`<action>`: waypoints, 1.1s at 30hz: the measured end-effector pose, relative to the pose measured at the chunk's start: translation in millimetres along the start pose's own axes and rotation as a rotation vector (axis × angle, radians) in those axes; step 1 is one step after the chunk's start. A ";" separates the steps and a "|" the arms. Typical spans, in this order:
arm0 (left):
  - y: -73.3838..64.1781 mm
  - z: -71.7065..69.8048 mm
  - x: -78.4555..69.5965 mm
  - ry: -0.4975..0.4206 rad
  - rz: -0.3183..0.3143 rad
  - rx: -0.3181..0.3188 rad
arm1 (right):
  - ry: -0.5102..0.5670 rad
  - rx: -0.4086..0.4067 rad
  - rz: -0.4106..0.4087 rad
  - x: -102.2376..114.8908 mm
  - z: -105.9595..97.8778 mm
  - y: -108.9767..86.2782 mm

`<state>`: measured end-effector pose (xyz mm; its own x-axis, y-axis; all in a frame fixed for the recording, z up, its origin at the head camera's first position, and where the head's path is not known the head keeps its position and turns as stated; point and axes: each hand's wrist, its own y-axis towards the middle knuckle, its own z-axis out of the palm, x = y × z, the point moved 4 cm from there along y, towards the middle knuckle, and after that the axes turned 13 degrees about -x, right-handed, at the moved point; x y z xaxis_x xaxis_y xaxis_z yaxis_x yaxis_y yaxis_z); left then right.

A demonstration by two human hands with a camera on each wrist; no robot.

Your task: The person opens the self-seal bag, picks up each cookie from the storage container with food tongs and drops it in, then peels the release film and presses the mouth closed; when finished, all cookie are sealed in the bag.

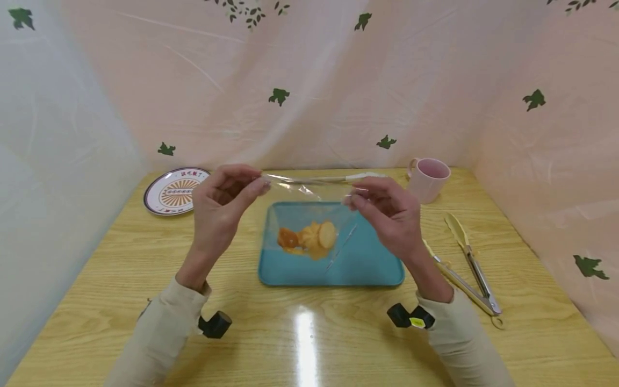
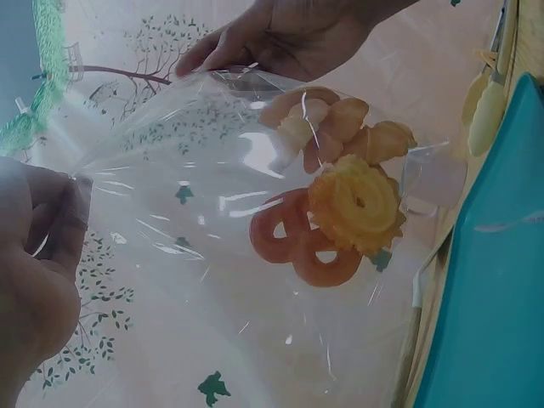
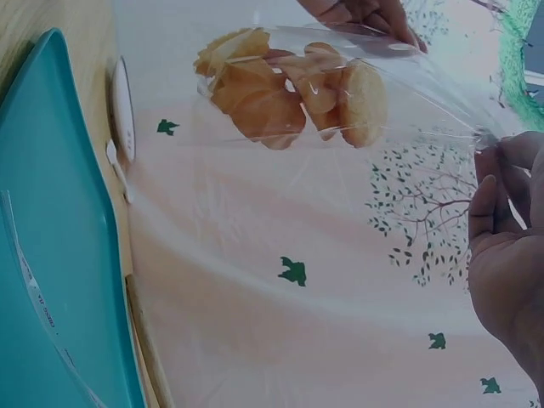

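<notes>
A clear plastic bag (image 1: 314, 194) hangs by its top edge between both hands, above the blue tray. My left hand (image 1: 217, 209) pinches the left end of that edge between thumb and fingers. At the other end, the right hand (image 1: 394, 215) pinches it likewise. Several cookies lie low in the bag: a brown pretzel-shaped one (image 2: 297, 242), a yellow scalloped one (image 2: 344, 208) and a pale round one (image 1: 327, 235) among them. In the left wrist view the bag's top is drawn taut toward the left hand.
The blue tray (image 1: 377, 274) bears a thin clear strip (image 1: 341, 248). Tongs (image 1: 476, 271) with pale yellow tips lie at the right. A pink mug (image 1: 427, 183) stands back right, a patterned plate (image 1: 155, 196) back left. Behind the bag lies a thin stick with a white end (image 1: 365, 176).
</notes>
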<state>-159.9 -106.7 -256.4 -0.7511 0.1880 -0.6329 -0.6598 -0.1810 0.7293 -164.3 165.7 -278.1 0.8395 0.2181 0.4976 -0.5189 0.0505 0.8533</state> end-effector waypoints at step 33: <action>-3.5 28.8 -5.2 0.268 0.101 0.170 | -0.491 0.431 0.206 -8.1 6.8 12.2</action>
<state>-153.0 -79.3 -248.2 -0.8067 -0.0871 -0.5845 -0.5853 -0.0182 0.8106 -176.4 157.9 -270.7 0.7593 -0.2907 0.5821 -0.6505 -0.3596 0.6690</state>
